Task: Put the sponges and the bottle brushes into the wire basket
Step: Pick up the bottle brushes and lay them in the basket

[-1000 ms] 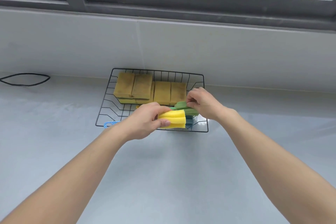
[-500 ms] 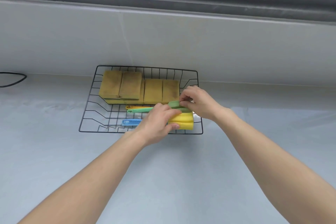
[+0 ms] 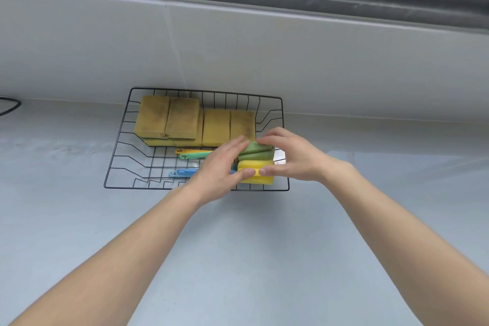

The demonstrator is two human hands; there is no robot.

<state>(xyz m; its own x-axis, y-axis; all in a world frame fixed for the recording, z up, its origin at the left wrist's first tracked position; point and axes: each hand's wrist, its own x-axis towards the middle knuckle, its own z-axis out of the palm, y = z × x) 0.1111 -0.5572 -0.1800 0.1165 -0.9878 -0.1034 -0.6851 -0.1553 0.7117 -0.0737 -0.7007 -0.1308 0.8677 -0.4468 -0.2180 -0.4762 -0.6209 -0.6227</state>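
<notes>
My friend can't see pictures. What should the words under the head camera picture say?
Two bare hands, left and right, press on a green brush head and a yellow brush head inside a black wire basket on a grey counter. Yellow-brown sponges fill the back of the basket, and thin brush handles lie in front of them.

Blue brush handle (image 3: 182, 173) partly behind left hand (image 3: 221, 167); black cable (image 3: 9, 107) cut off at left edge.
</notes>
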